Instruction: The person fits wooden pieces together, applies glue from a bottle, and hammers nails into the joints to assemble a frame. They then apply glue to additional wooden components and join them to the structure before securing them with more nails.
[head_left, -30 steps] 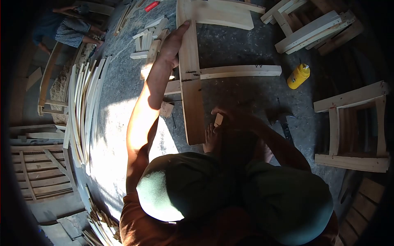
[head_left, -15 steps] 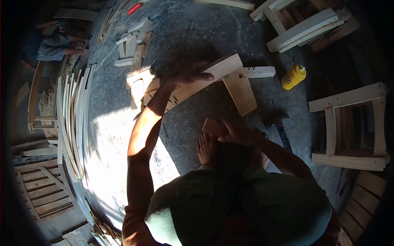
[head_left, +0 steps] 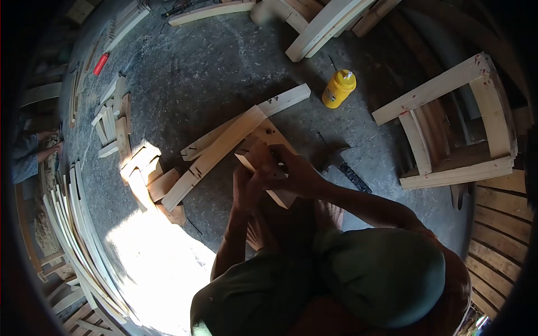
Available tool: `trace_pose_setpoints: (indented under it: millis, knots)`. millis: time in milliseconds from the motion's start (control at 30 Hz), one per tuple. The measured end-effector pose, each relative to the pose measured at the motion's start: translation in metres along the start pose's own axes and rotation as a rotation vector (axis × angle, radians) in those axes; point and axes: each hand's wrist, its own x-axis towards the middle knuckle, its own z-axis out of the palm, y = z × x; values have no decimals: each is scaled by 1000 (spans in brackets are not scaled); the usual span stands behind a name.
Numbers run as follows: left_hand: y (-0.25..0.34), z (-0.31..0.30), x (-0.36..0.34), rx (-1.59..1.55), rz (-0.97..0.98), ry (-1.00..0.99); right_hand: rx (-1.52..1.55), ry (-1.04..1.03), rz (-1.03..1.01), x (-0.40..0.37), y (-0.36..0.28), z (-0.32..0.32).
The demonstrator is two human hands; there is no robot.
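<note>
Between my knees and the joined boards, a short wooden block is held in both hands. My left hand is closed round its left side. My right hand grips the same piece from the right, with its fingers bent near the block's upper part. Just beyond, a long pale board lies slanted on the floor, crossing another board with dark nails or marks. A wider board lies under the crossing, partly hidden by my hands. To the right, a dark-handled hammer rests on the floor.
A yellow glue bottle stands beyond the boards. At the right is a wooden frame; long strips and small offcuts lie left. A red object is farther off. Another person's arm shows at the far left.
My left hand has let go of the long board and come to the block, which my right hand has lifted from beside my foot. The view has shifted to the right.
</note>
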Motion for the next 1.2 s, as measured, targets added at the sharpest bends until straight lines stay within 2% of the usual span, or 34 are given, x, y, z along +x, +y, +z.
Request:
trace_pose_setpoints:
  millis: [33,67,100,133,200,267,300,400,433,467,500,533,567,667,733,767,867,900,967,1033,1100,1200]
  knots:
    - [3,2,-1,-8,-108,24,-31,-96,-111,0,1,-9]
    - [2,3,3,-11,-108,24,101,-80,-8,2,13,-22]
    - [0,5,6,-32,6,38,230,-77,95,3,26,-37]
    - [-1,4,6,-46,118,64,407,184,145,3,26,-51]
    - [6,-1,3,-5,80,60,725,647,302,12,37,-85]
    - [18,-4,-2,40,37,38,1032,920,477,32,81,-129]
    - [26,-3,-4,90,28,17,1098,940,453,42,90,-141]
    - [36,4,-5,206,-35,-21,1202,847,426,69,125,-163]
    - [43,6,-6,274,-80,-37,1135,820,336,73,141,-161]
    - [36,7,-5,481,-17,-31,1179,796,295,83,128,-167]
    - [21,6,-6,555,100,-37,1223,771,255,93,116,-172]
    - [5,1,0,702,123,-73,1173,523,63,104,161,-192]
    - [23,10,-5,532,-12,-34,1215,543,26,103,165,-191]
    - [16,14,-7,519,37,-47,1126,534,-183,107,167,-196]
    - [11,13,-9,479,-46,-57,1157,565,-196,109,165,-194]
    - [8,11,-10,467,-71,-61,1521,691,68,104,134,-190]
    - [-5,7,-12,445,-23,-41,1669,726,19,97,106,-182]
    - [-9,2,-10,407,5,-40,1674,728,21,93,95,-179]
    - [-3,0,-10,366,34,-43,1543,400,-137,84,57,-179]
    - [23,1,-6,9,25,-118,1399,495,-212,70,-21,-159]
    - [39,-2,-2,17,62,-141,1437,323,-259,69,-59,-150]
    - [74,6,-2,43,142,-130,1361,256,-313,57,-120,-126]
